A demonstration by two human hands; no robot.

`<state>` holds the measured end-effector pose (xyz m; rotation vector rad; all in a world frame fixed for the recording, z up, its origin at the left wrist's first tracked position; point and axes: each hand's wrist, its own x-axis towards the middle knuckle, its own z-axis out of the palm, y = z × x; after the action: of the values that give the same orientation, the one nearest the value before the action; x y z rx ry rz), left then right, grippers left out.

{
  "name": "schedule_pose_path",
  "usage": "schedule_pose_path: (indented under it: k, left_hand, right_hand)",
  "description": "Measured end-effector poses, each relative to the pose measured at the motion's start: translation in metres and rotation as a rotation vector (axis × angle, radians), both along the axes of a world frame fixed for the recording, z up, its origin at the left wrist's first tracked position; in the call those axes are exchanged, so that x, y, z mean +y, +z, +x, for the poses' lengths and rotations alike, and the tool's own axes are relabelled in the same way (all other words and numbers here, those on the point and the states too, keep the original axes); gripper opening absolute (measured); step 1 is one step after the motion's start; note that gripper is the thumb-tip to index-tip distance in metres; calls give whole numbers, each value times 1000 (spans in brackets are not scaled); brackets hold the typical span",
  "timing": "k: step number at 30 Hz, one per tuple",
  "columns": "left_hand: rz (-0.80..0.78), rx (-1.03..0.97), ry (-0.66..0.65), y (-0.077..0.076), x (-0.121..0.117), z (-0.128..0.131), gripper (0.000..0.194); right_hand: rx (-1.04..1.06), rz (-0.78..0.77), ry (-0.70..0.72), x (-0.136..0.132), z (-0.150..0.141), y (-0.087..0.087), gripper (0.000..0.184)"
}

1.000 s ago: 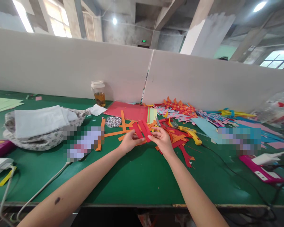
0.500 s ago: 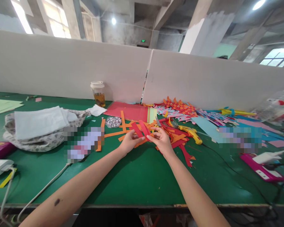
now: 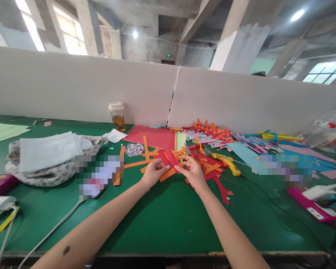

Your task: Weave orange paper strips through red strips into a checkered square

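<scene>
Just beyond the fingers of the left hand [image 3: 152,174] and right hand [image 3: 193,173], which pinch their near ends, two red paper strips [image 3: 171,157] extend over orange strips [image 3: 146,148], probably light, pliable and easily creased, best gripped flat by the edges near those ends.

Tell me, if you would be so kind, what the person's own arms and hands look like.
The left hand and right hand are ungloved. Neither the left forearm nor the right forearm shows a sleeve, watch or bracelet. The left forearm bears a small oval mark. Fingernail details are too small to tell.
</scene>
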<state>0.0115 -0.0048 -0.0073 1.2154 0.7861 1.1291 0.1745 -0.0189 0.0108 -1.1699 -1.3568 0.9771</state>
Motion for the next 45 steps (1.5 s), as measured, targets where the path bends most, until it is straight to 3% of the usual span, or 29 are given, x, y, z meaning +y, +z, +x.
schedule_pose_path:
  k: [11, 30, 36, 41, 45]
  left_hand:
    - [-4, -8, 15, 7, -4, 0, 36]
    - [-34, -52, 11, 6, -3, 0, 32]
    - [-29, -23, 31, 7, -4, -1, 36]
    - [-147, -5, -41, 7, -5, 0, 45]
    - [-129, -18, -67, 5, -4, 0, 41]
  right_hand:
    - [16, -30, -12, -1, 1, 3, 44]
    - [73, -73, 85, -4, -5, 2, 48]
    - [25, -38, 29, -2, -3, 2, 51]
    - [24, 4, -43, 0, -2, -1, 53]
    - [-4, -6, -18, -1, -2, 0, 48]
